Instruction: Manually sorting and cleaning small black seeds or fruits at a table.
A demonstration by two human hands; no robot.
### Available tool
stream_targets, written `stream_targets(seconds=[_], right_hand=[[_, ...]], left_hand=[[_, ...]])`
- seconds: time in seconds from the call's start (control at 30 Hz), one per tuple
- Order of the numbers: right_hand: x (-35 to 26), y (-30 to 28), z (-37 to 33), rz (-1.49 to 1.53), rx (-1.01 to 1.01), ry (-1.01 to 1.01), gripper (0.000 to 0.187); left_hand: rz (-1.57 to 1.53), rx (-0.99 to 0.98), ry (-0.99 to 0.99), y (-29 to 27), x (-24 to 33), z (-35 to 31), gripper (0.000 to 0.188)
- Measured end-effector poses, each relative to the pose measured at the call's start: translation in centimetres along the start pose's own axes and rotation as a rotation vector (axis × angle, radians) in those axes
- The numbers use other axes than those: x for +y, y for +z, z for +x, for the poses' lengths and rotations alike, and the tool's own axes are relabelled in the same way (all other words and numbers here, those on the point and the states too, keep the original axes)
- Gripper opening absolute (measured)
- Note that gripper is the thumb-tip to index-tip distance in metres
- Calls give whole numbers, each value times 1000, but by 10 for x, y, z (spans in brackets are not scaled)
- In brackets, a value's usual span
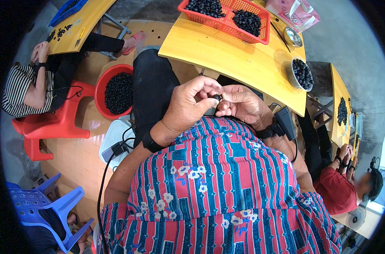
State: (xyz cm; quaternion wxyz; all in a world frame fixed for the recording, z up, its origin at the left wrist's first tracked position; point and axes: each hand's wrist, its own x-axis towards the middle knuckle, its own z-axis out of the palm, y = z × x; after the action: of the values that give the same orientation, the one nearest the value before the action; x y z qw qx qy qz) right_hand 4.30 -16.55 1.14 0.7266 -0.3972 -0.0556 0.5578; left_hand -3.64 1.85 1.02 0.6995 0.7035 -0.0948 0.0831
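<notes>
In front of my body, close to the table's near edge, my two hands meet fingertip to fingertip. My left hand (191, 96) is closed, its thumb and fingers pinching a small black round piece (217, 97). From the other side, the thumb and forefinger of my right hand (244, 104) press at the same piece. Fingers cover most of it, so its exact kind is hidden. Beyond the hands, a red plastic basket (226, 26) on the yellow table (226, 55) holds two heaps of small black parts. A bowl (301, 74) of black ring-like parts sits at the table's right edge.
A small metal bowl (292, 37), a thin dark stick (280, 37) and a pink bag (293, 13) are at the back right. Left of my leg stands a red tub (100, 95) full of black parts, near a red chair (59, 114). Other people sit at tables on both sides.
</notes>
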Motion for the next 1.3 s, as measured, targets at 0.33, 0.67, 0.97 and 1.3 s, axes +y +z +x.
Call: stream_targets(seconds=[0.33, 0.67, 0.97, 1.3], right_hand=[[1, -7, 0, -9, -27, 45, 28], [1, -5, 0, -73, -75, 16, 34], [3, 11, 1, -112, -22, -40, 27], [9, 16, 5, -523, 63, -142, 25]], left_hand=[[73, -36, 9, -1, -3, 0, 25], [22, -49, -24, 0, 2, 0, 23], [-7, -32, -14, -4, -4, 1, 22], [-292, -205, -271, -1, -29, -3, 55]])
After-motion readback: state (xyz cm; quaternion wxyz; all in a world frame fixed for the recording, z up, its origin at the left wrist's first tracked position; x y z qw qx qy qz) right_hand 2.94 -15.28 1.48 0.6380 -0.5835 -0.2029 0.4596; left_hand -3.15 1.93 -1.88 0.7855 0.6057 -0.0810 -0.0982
